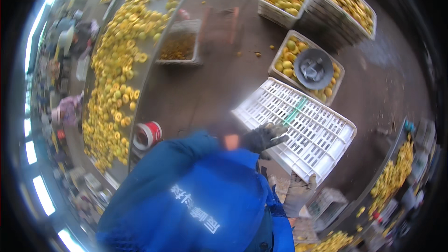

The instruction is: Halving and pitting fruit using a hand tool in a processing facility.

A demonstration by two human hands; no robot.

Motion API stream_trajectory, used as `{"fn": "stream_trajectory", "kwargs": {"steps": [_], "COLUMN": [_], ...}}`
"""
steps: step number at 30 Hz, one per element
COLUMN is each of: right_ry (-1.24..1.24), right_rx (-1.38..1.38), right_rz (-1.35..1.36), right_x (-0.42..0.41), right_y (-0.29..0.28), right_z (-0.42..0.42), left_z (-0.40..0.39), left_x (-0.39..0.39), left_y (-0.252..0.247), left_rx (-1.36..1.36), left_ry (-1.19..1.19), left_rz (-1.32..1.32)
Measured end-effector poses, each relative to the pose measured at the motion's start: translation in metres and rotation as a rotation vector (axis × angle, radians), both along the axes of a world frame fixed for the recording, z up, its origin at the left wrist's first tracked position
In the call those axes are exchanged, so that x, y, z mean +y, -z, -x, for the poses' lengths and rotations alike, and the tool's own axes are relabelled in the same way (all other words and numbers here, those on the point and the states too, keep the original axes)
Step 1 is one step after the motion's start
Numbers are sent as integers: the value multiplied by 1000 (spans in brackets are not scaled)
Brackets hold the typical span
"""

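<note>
A white slatted plastic crate [308, 129] is tilted in front of me, with a green band [295, 111] across its slats. My left hand [267, 135], in a dark glove, grips the crate's near left edge. At the lower corner, my right hand [299, 190], in a grey-brown glove, holds the rim with its thumb apart; some of its fingers are hidden. Just beyond stands a crate of yellow peaches [287, 63]. On those fruits rests a grey bowl [323, 77] with clear plastic [312, 70] inside.
A long metal table [148, 66] on the left carries many halved yellow fruits [117, 63]. Stacked full crates [280, 17] stand at the back right. Near the table are a crate of brown bits [178, 45] and a red-and-white bucket [148, 134]. Another fruit-laden table [367, 185] lies right.
</note>
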State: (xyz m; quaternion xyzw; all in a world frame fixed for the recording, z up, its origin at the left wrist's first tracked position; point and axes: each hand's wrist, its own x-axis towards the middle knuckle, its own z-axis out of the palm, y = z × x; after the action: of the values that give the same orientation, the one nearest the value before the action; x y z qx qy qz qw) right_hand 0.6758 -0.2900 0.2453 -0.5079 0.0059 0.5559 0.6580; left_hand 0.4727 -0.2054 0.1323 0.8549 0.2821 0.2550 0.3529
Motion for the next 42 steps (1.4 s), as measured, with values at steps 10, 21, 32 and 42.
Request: {"fn": "stream_trajectory", "kwargs": {"steps": [10,21,32,42], "right_ry": [-669,-1985,-2233,-1828], "right_rx": [47,-733,-802,-1237], "right_rz": [85,-304,-270,173], "right_x": [47,31,14,228], "right_y": [24,114,196,268], "right_z": [47,304,271,113], "left_z": [-8,123,307,338], "left_x": [-96,-200,-347,-240], "left_y": [45,167,237,223], "left_rx": [271,-87,-746,-457], "left_ry": [-875,-1920,-2461,-2317], "left_rz": [97,302,778,543]}}
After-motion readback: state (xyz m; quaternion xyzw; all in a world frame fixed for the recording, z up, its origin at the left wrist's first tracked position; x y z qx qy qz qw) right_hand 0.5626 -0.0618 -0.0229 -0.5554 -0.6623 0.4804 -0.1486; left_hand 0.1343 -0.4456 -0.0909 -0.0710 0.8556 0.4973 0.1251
